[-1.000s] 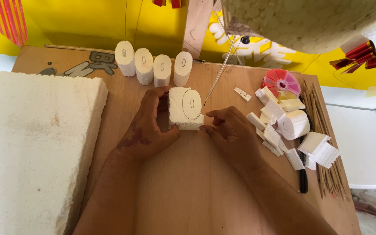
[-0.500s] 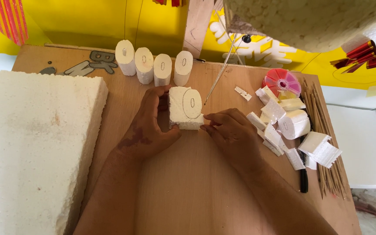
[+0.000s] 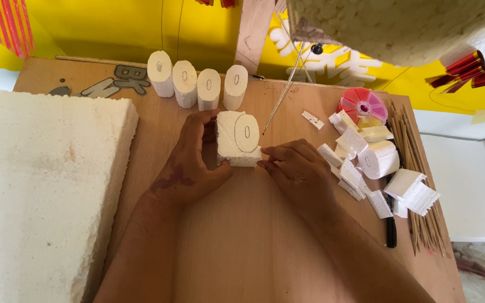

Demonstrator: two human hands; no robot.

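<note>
Near left: big white foam slab (image 3: 40,185) lying on the wooden tabletop (image 3: 242,241), well apart from the work.

Near right: black pen (image 3: 391,230) and a bundle of thin wooden sticks (image 3: 416,185) lying along the right edge, foam offcuts (image 3: 366,163) piling up beside them.

Only container: round compartment box (image 3: 362,105), pink/red/yellow segments, sitting far right just beyond the offcuts. Contents too small to tell.

Centre: small foam block (image 3: 238,138) with an oval outline drawn on top, resting on the tabletop between both hands.
- Left hand (image 3: 189,163): wrapping the block's left side, fingers half curled over the far edge, thumb pressing at the near edge. Gripping it.
- Right hand (image 3: 298,168): fingers curled close together, fingertips pinching the block's near right corner. Whether anything else is in that hand, cannot tell.

Thin wire (image 3: 282,95) running diagonally, its lower end just right of the block.

Far: four cut foam ovals (image 3: 197,84) standing upright in a row, each with a small slot mark. Yellow wall (image 3: 113,28) behind.
</note>
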